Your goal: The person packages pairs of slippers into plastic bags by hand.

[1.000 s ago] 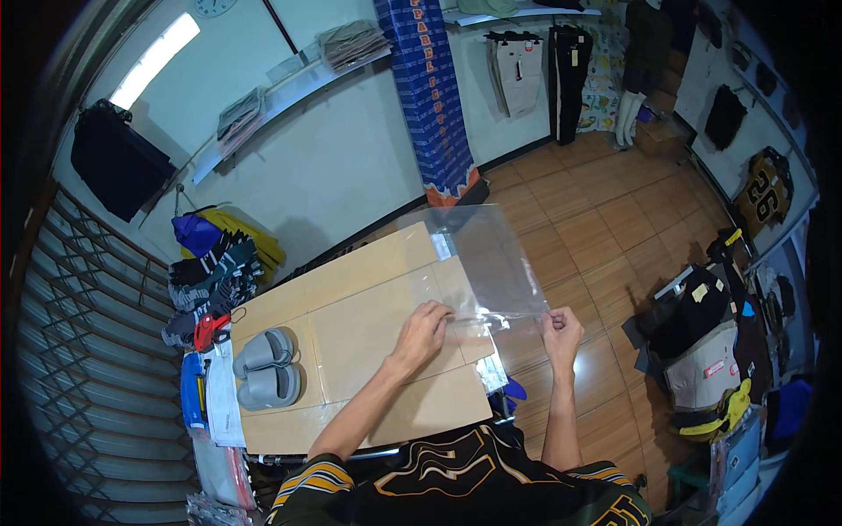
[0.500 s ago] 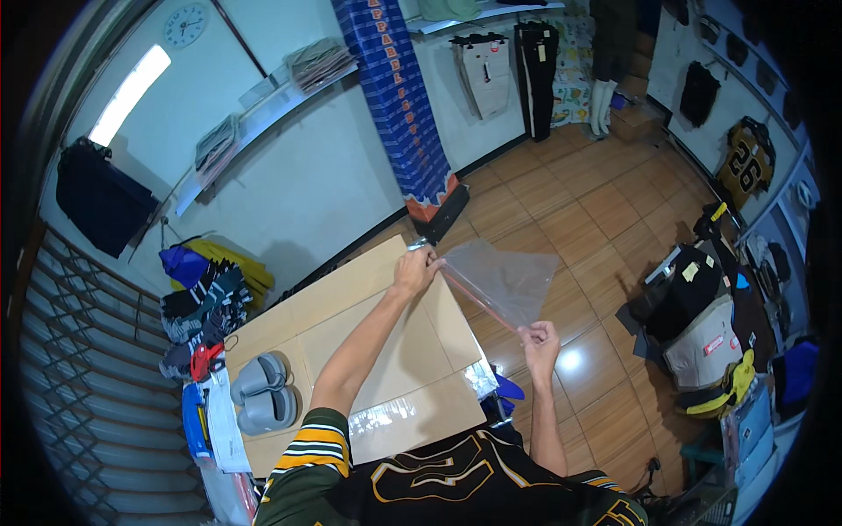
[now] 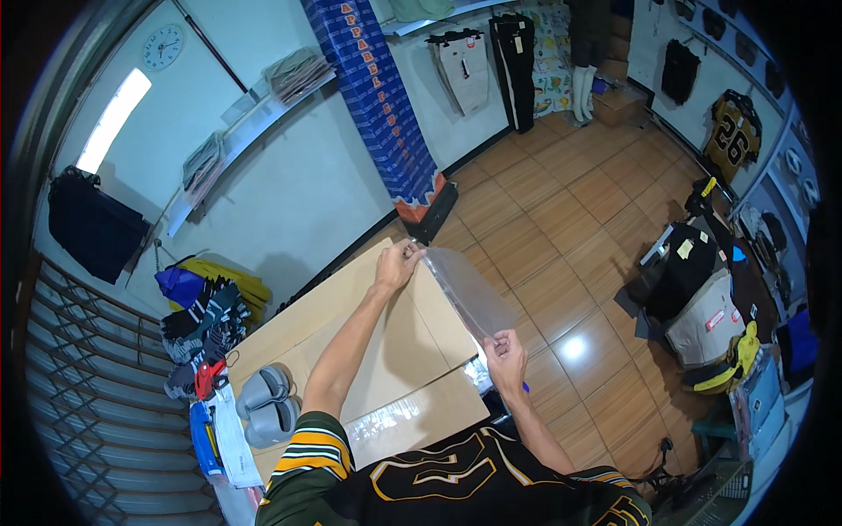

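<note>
Between my two hands a clear plastic bag is stretched along the right edge of a flat cardboard sheet. My left hand pinches the bag's upper corner at the far corner of the cardboard. With closed fingers my right hand grips its lower end, just past the cardboard's near right part. The bag's free side hangs out over the tiled floor. A pair of grey slide sandals lies on the left part of the cardboard.
Dark gloves are heaped left of the cardboard, near a red item. A blue-wrapped pillar stands beyond the far corner. Folded clothes are piled at the right. A folding metal gate runs along the left.
The bag has come left and closer to the cardboard's right edge. My right hand has moved left and slightly nearer to me; both hands keep their hold.
</note>
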